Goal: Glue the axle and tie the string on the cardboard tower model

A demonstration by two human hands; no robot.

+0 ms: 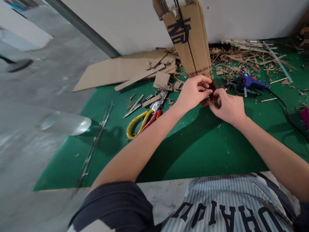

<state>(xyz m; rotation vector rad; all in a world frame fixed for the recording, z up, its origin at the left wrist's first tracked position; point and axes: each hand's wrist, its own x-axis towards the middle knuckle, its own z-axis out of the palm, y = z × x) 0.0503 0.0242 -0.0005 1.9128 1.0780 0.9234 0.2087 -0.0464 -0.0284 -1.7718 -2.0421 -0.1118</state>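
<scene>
A tall folded cardboard piece [193, 48] with black printing stands upright at the table's back. Down its front runs a thin black cord [189, 48], which reaches my fingers at the lower end. My left hand [193, 91] is closed, with thumb and fingertips pinched on the cord. Close beside it, my right hand [228, 104] is also closed, thumb and forefinger pinched at a small dark spot by the cardboard's lower edge. What those right fingertips hold is too small and hidden to make out.
Yellow-and-red-handled scissors [142, 124] lie left of my hands on the green table [193, 151]. A blue glue gun [256, 82] with its cable lies right. Cardboard sheets [108, 69] and scraps [243, 58] spread behind. Clear sticks [96, 138] and a bottle [65, 123] are left.
</scene>
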